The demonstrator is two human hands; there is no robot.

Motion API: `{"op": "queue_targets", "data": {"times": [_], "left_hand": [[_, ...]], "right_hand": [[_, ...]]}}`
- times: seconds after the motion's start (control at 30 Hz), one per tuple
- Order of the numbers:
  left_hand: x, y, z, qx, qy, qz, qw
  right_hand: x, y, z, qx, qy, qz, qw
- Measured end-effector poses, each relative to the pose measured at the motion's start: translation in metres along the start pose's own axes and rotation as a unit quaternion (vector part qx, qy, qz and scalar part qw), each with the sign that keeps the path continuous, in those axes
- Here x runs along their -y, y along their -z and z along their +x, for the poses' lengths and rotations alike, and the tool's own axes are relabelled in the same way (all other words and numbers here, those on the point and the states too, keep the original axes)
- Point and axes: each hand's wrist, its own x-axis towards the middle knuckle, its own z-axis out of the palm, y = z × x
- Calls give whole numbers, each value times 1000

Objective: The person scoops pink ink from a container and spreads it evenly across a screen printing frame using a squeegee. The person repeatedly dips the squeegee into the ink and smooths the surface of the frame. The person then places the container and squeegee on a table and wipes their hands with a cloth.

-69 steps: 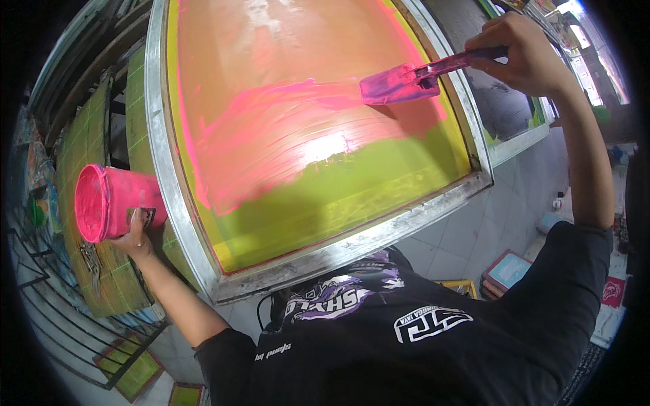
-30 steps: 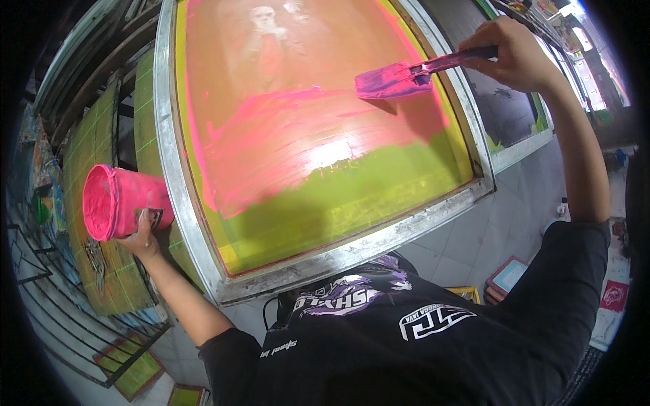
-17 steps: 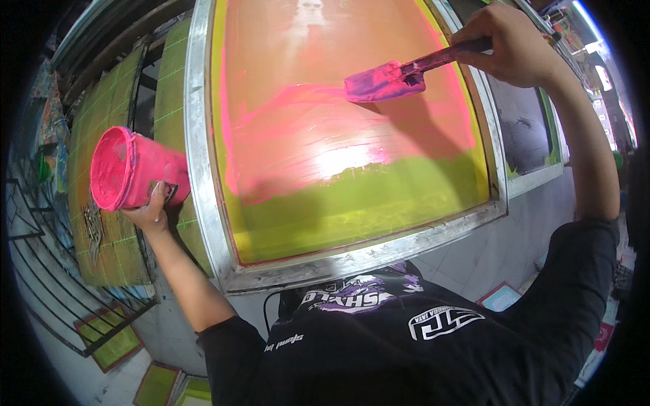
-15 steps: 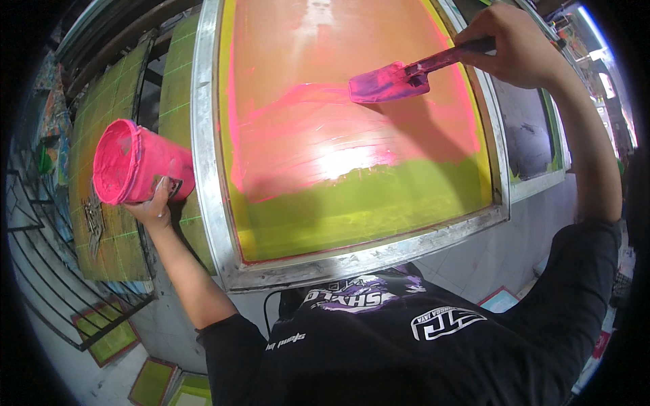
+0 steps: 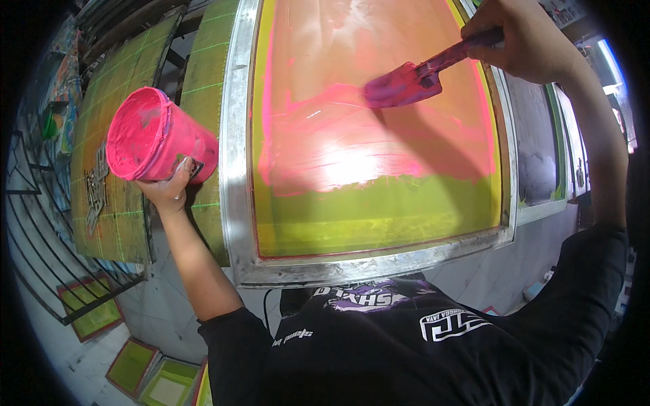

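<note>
My left hand (image 5: pixel 168 187) grips a pink bucket (image 5: pixel 193 139) from below, its mouth tipped to the left and smeared inside with thick pink ink. Over the screen-printing frame (image 5: pixel 233 135), my right hand (image 5: pixel 518 40) is closed around the dark handle of a spatula (image 5: pixel 406 86). Pink and purple ink coats the spatula's blade, which is at or just above the mesh; contact is hard to tell. Wet pink ink (image 5: pixel 318 145) covers the middle of the screen. Nearer me, a yellow-green band of mesh (image 5: pixel 372 220) shows beneath its ragged edge.
Left of the frame lie long boards (image 5: pixel 122 128) with green grid lines; metal clips (image 5: pixel 96 183) rest on one. A black metal rack (image 5: pixel 40 250) stands at far left. Small green screens (image 5: pixel 132 365) sit on the floor. Another framed screen (image 5: pixel 538 149) adjoins on the right.
The view has shifted, so the frame sits further right. The bucket is now turned with its mouth facing more toward me. The spatula stays over nearly the same spot of the screen.
</note>
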Motion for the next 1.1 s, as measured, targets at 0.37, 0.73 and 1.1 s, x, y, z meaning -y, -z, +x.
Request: {"op": "queue_targets", "data": {"times": [0.37,0.73,1.1], "left_hand": [[-3,3,-5,11,64,-4,998],[7,1,-1,6,-7,-44,999],[34,26,10,-2,-34,-34,999]], "right_hand": [[-3,-1,5,20,-23,26,999],[-11,-47,5,-41,17,136,990],[-61,-72,-130,-94,-53,265,958]]}}
